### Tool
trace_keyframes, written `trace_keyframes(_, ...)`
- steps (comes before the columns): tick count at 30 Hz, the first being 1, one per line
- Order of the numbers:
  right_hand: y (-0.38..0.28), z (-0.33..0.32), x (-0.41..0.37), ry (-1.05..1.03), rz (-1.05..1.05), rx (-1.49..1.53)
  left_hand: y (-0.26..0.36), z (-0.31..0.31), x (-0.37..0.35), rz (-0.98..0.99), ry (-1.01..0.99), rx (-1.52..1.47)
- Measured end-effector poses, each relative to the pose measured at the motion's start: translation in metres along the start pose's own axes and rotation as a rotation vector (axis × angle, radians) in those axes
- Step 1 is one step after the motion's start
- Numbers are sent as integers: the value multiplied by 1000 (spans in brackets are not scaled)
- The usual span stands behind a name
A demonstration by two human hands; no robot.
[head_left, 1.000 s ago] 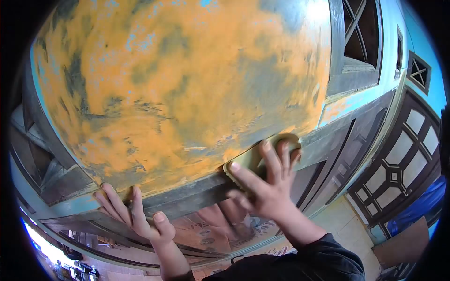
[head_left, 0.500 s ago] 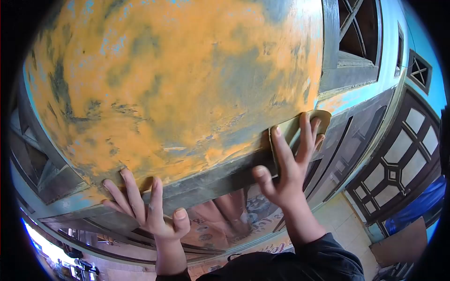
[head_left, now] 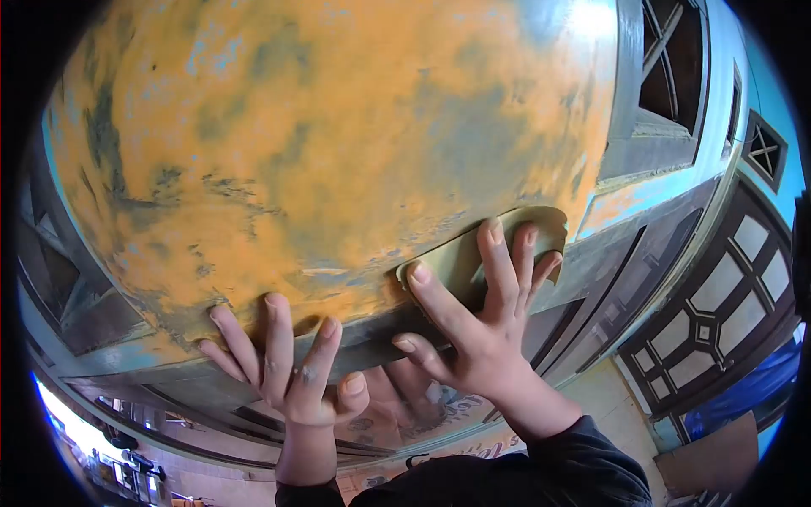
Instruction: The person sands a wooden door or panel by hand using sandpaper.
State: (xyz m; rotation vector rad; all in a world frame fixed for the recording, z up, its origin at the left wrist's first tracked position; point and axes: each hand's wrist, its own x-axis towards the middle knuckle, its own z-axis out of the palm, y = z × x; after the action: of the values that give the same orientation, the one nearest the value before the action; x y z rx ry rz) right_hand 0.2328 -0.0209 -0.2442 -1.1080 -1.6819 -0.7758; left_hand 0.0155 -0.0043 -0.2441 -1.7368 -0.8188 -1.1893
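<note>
A wall panel (head_left: 338,144) with patchy orange, grey and bits of light blue paint fills the upper view. My right hand (head_left: 477,325) presses a tan sheet of sandpaper (head_left: 456,260) against the lower right part of this panel. Its fingers are spread over the sheet, which curls up at its right end. My left hand (head_left: 291,367) is open and holds nothing. Its fingertips rest on the panel's lower edge, towards the left. A dark wooden frame rail (head_left: 372,338) runs beneath the orange surface, between the two hands.
Below the rail, glass (head_left: 414,393) reflects my arms. To the right are a lattice vent (head_left: 672,68) and a dark door (head_left: 718,296) with pale panels. A blue plastic sheet (head_left: 748,389) and a brown board (head_left: 714,460) are at the lower right.
My right hand and the sandpaper have moved left along the panel's lower edge. My left hand has shifted slightly right. The view has turned a little.
</note>
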Motion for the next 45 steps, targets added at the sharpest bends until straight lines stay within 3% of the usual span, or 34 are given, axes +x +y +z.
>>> trace_keyframes(6,-5,5,-9,24,69,89,-1,-2,-3,-9,5,-44)
trace_keyframes(10,-10,-4,8,-61,-14,4,-1,-2,-2,6,11,-34)
trace_keyframes(14,-9,3,-16,-88,23,65,-1,-3,-2,-4,12,-39)
trace_keyframes(19,-27,-3,10,-95,95,125,1,-3,-1,-14,15,-55)
trace_keyframes(22,-13,0,-7,-126,-67,-32,1,-7,-3,-15,-27,-66)
trace_keyframes(26,-18,5,-11,-99,21,48,-5,-5,-1,71,-2,-97)
trace_keyframes(32,-31,-17,32,-202,-68,-39,-50,-49,53,171,-269,165)
trace_keyframes(38,-28,-10,37,-128,-120,-63,-86,-59,124,238,-175,348)
trace_keyframes(45,-29,-4,18,-145,-92,-14,-78,-48,114,202,-87,389)
